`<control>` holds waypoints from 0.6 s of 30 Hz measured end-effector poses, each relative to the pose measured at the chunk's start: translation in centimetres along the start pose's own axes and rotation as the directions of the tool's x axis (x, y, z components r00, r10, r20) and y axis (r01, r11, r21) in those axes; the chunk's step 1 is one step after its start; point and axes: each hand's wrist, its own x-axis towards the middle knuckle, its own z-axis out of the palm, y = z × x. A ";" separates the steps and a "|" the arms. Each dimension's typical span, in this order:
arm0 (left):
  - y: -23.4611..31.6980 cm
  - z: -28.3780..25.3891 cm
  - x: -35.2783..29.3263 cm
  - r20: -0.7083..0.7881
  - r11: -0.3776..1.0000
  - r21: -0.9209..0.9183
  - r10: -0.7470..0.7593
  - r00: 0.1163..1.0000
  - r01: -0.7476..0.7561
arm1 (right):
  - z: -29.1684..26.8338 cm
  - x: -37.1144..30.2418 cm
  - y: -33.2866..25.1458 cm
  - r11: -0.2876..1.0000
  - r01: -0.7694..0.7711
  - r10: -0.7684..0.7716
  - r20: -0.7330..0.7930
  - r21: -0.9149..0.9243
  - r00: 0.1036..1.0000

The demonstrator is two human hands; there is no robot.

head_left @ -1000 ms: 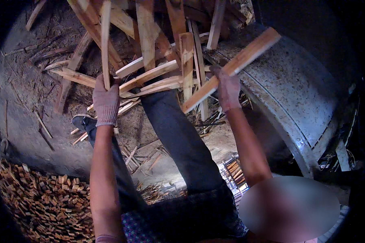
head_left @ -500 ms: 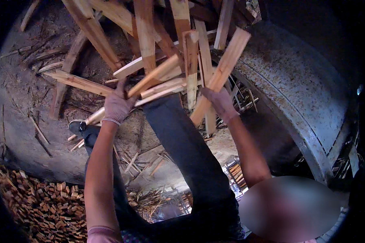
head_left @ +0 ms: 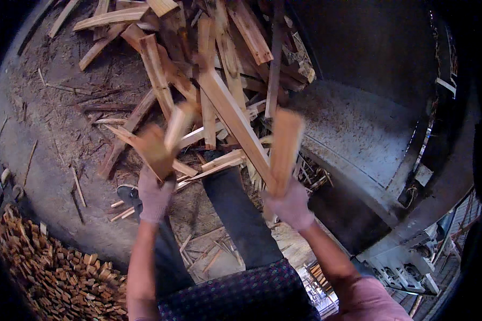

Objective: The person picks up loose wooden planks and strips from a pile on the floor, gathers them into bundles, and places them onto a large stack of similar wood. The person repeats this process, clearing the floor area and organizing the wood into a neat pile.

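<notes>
Left gloved hand is closed on the lower end of a motion-blurred wood slat, which projects above the grip. Right gloved hand clasps the bottom of a short board, most of its length standing above the fist; cannot tell whether the long plank behind is also gripped. Both held pieces are left of the metal panel's left edge.

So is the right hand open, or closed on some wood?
Closed: the gloved right hand is wrapped around the near end of a wooden piece, and the rest sticks out beyond it.
</notes>
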 end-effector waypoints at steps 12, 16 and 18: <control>0.1 5.8 18.1 -0.051 0.673 -0.645 -0.509 0.859 0.361 | -4.8 28.4 -12.8 0.962 0.267 -0.256 -0.518 -0.054 0.816; -3.8 8.3 18.5 0.008 0.688 -0.640 -0.438 0.899 0.341 | -2.3 40.8 -6.3 0.970 0.238 -0.179 -0.534 0.044 0.826; -3.8 7.1 19.0 0.078 0.758 -0.472 -0.473 0.877 0.451 | -3.8 43.8 -3.3 0.979 0.171 -0.139 -0.253 0.109 0.957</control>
